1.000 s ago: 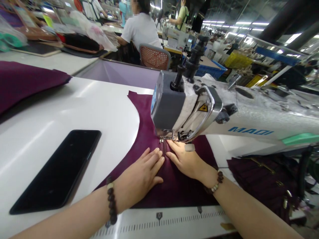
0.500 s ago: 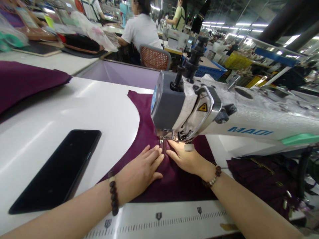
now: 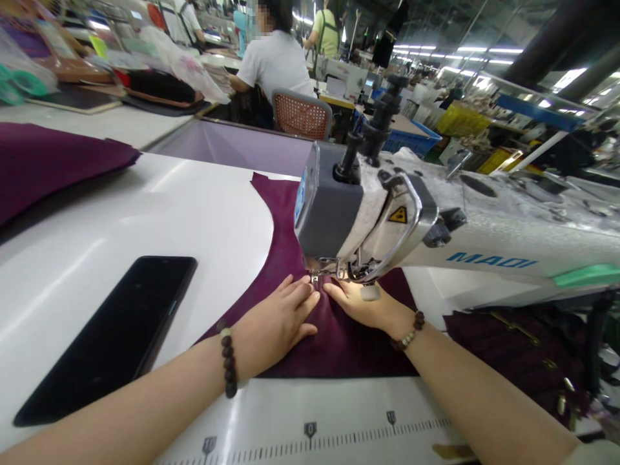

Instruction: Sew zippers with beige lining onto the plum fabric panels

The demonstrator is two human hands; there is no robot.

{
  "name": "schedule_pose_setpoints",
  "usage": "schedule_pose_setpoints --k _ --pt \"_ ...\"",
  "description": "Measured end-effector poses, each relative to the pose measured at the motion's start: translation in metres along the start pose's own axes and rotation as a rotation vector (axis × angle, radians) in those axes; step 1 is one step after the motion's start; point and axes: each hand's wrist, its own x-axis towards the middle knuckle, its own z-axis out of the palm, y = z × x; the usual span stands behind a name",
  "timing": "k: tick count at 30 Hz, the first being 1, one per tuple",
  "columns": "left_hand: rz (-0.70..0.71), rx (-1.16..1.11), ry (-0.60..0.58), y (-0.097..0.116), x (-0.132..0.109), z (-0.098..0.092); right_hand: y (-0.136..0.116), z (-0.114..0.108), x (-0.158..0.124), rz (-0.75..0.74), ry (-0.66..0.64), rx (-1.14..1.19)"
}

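A dark purple fabric piece (image 3: 310,355) lies flat on the white sewing table (image 3: 208,200), partly under the head of a sewing machine (image 3: 329,200). My left hand (image 3: 276,323) rests flat on the fabric, fingers stretched toward the presser foot (image 3: 314,280). On the other side, my right hand (image 3: 368,303) presses the cloth with its fingers extended, some of them hidden behind the machine head. Between my fingertips, a short zipper strip (image 3: 320,284) runs up to the foot. Both wrists wear beaded bracelets.
A black phone (image 3: 111,329) lies left of the fabric. More purple fabric (image 3: 53,168) sits at the far left, and a pile of purple pieces with zippers (image 3: 518,355) is at the right. A person in white (image 3: 276,64) sits beyond the table.
The fabric has slid away from me under the presser foot, its near edge now farther from the ruler marks. Both hands have moved slightly forward with it, and less zipper shows.
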Motion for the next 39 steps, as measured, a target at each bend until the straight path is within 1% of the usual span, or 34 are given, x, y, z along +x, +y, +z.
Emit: schedule_pose_setpoints --k 3,7,13,22,28,33,36,39 --pt "-0.015 0.028 -0.019 -0.002 0.004 -0.001 0.000 -0.002 0.004 -0.005 -0.029 -0.026" --pt "-0.020 0.059 -0.058 -0.004 0.007 0.000 0.005 -0.001 0.008 -0.051 -0.084 -0.063" --pt "-0.035 0.032 -0.060 -0.008 0.008 0.002 0.011 0.000 0.011 -0.091 -0.166 -0.089" --pt "-0.039 0.032 -0.027 -0.009 0.011 0.000 0.021 0.010 0.013 -0.064 -0.176 -0.055" --pt "-0.029 0.033 -0.015 -0.009 0.013 -0.001 0.018 0.005 0.014 -0.060 -0.179 -0.054" --pt "0.031 0.007 -0.013 -0.018 0.007 0.003 0.007 0.003 0.010 -0.004 -0.147 -0.083" --pt "0.076 -0.007 -0.022 -0.025 0.003 0.002 0.000 0.008 0.005 0.061 -0.083 -0.089" --pt "0.036 -0.009 -0.062 -0.021 0.002 -0.003 -0.008 0.016 0.001 0.169 -0.002 -0.073"
